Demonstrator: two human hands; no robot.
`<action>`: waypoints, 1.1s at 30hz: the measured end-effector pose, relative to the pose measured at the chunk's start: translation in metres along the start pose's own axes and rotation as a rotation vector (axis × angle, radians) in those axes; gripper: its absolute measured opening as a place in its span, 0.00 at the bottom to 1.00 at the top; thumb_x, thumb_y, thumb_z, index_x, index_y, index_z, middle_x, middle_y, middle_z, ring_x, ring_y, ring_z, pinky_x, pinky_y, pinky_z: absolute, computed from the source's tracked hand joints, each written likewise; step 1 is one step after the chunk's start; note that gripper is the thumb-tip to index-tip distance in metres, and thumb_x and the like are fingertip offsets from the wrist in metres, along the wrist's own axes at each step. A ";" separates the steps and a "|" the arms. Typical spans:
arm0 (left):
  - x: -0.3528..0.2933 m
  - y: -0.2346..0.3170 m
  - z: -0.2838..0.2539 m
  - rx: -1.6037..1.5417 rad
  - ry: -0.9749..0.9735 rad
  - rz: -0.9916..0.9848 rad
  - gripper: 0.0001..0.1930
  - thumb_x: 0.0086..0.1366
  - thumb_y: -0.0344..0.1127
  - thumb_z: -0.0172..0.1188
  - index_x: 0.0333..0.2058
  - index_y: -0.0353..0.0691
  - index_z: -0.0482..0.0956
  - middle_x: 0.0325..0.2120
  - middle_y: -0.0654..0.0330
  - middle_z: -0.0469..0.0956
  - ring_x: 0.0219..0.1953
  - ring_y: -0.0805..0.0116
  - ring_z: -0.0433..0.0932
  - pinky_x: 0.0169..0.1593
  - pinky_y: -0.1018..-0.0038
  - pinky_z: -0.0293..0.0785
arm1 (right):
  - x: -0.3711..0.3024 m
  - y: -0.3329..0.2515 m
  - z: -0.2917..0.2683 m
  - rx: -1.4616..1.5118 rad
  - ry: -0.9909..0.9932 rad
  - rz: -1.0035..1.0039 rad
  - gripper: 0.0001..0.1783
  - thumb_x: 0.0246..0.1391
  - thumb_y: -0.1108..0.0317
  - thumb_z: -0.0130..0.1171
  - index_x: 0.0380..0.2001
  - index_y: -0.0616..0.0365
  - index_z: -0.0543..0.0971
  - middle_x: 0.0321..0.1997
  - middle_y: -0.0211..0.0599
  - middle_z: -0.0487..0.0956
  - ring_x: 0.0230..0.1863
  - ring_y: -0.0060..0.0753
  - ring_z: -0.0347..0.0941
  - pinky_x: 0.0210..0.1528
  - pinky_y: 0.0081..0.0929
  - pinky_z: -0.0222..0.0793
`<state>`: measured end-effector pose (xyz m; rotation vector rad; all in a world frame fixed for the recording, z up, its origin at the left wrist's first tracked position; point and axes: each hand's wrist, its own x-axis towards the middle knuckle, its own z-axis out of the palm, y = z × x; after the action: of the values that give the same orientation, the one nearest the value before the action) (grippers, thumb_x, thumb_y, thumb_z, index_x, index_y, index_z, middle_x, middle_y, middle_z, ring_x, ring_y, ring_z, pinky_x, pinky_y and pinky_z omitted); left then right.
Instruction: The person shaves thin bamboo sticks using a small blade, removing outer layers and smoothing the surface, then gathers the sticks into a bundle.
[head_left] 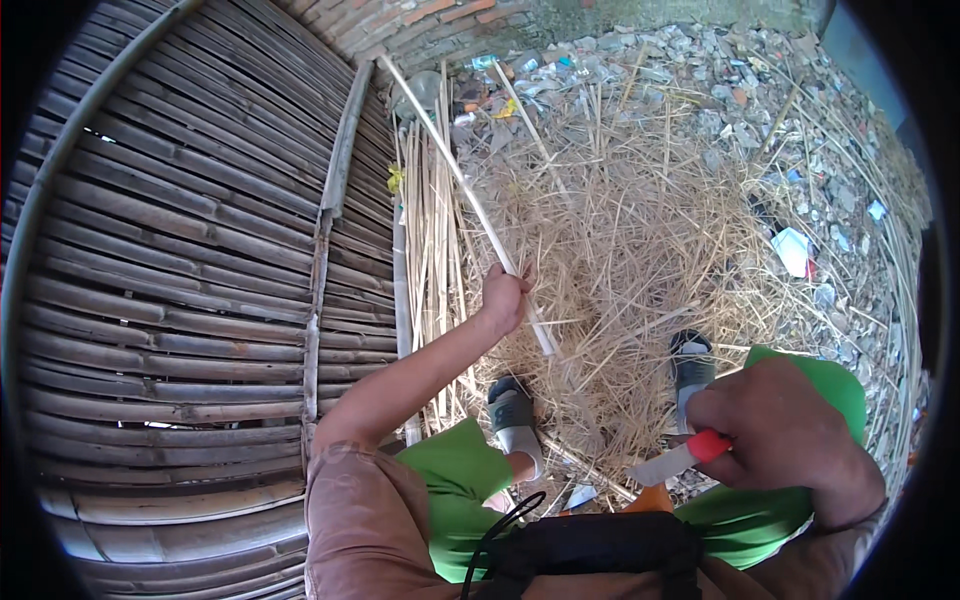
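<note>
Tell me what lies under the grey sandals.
Under the grey sandals lies a heap of dry straw-coloured shavings, spread across stony ground. What lies beneath the soles themselves is hidden.

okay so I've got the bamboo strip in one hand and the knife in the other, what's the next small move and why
Probably bring the knife up to the near end of the bamboo strip. The right hand holds the blade low by the knee, well apart from the strip, while the left hand grips the strip close to its lower end, held out over the straw litter.
</note>
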<state>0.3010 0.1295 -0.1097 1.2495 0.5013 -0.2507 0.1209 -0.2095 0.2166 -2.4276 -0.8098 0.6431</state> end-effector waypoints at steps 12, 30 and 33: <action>-0.007 0.072 0.030 0.202 -0.141 0.412 0.12 0.69 0.34 0.61 0.49 0.39 0.80 0.50 0.50 0.80 0.56 0.60 0.75 0.60 0.66 0.70 | 0.012 -0.004 0.009 -0.050 0.026 0.034 0.12 0.52 0.60 0.65 0.28 0.55 0.76 0.24 0.41 0.78 0.30 0.53 0.78 0.33 0.49 0.70; -0.012 0.154 0.002 0.134 -0.346 0.487 0.14 0.78 0.45 0.47 0.42 0.40 0.74 0.24 0.63 0.73 0.26 0.72 0.72 0.37 0.69 0.76 | 0.025 0.001 0.006 -0.092 0.162 0.277 0.10 0.49 0.62 0.65 0.25 0.56 0.77 0.21 0.45 0.77 0.28 0.56 0.77 0.33 0.50 0.70; -0.015 0.184 -0.002 0.167 -0.023 0.683 0.17 0.78 0.47 0.46 0.32 0.43 0.71 0.17 0.71 0.65 0.17 0.81 0.60 0.21 0.79 0.62 | 0.022 0.015 0.006 -0.151 0.282 0.325 0.10 0.49 0.63 0.66 0.23 0.57 0.77 0.21 0.47 0.76 0.28 0.57 0.75 0.34 0.50 0.68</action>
<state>0.3700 0.1861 0.0516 1.5052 0.0139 0.2762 0.1387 -0.2038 0.1973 -2.7349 -0.3643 0.3488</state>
